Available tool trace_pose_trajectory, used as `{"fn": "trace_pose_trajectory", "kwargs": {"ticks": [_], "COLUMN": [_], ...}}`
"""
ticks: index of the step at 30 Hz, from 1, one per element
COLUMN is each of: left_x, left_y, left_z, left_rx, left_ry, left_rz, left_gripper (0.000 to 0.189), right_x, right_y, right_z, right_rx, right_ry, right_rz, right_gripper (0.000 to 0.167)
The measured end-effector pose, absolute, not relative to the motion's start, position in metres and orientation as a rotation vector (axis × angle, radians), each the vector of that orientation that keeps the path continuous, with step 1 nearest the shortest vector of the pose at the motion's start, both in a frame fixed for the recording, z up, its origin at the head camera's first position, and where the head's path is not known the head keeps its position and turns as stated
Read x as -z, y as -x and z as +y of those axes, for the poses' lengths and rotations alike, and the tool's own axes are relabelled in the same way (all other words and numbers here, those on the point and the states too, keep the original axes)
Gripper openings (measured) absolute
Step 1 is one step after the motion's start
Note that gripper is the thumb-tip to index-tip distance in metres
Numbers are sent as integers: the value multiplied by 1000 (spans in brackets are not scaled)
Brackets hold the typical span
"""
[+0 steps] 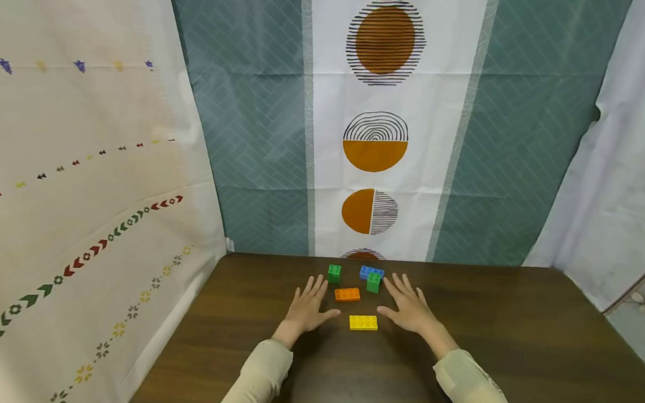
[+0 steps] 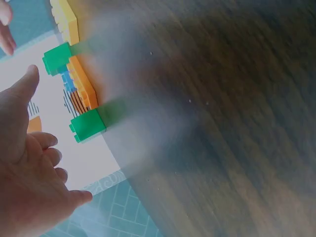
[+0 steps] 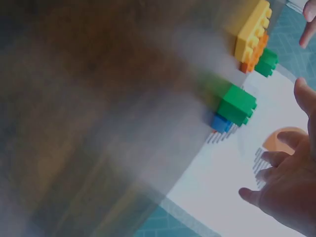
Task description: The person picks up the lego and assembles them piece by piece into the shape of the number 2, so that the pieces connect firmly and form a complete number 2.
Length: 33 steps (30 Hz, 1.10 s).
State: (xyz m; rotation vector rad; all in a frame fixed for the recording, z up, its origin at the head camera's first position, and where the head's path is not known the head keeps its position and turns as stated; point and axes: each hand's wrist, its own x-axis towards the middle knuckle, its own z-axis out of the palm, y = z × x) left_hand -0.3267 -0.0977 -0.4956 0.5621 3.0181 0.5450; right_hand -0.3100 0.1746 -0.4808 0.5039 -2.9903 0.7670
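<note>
Several toy building bricks lie on the dark table between my two hands. Nearest me is a yellow brick point(image 1: 363, 323), and behind it an orange brick point(image 1: 347, 294). One green brick point(image 1: 334, 273) stands at the back left; another green brick point(image 1: 373, 282) sits in front of a blue brick point(image 1: 372, 272) and partly hides it. My left hand point(image 1: 306, 309) is spread over the table, left of the orange and yellow bricks, holding nothing. To the right of the bricks my right hand point(image 1: 412, 309) is spread too, fingers extended and nothing held.
The brown wooden table point(image 1: 222, 344) ends at a back edge just behind the bricks. A patterned teal and white curtain point(image 1: 329, 102) hangs behind it. White cloths hang along the left point(image 1: 79, 147) and right sides.
</note>
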Motion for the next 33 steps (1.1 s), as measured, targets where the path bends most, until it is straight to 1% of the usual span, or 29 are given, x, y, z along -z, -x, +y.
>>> {"fn": "trace_pose_trajectory", "kwargs": {"ticks": [5,8,13,20,24,28,33], "left_x": [498,499,500,504,507,508,507], "left_y": [331,335,341,348,356,363,373], "left_z": [-98,-96,-93,-88,-87,-89,-88], "left_rx": [-703,-796,-896,-1066,-1108,-1085,-1160], "left_ry": [-616,-627,-601,-529,-537,-632,-588], "left_rz": [2978,2954,2938,2901,2913,3003,3009], "left_gripper": [77,73,67,58,52,44,38], "right_x": [491,496,503,513,517,517,518], "right_y": [308,308,307,307,307,309,309], "right_z": [170,167,158,146,143,140,139], "right_rx": [-795,-832,-939,-996,-981,-953,-990], "right_ry": [-535,-538,-535,-559,-552,-568,-535], "right_rz": [-2969,-2971,-2976,-2988,-2982,-2957,-2979], "right_gripper": [75,71,61,54,43,31,26]}}
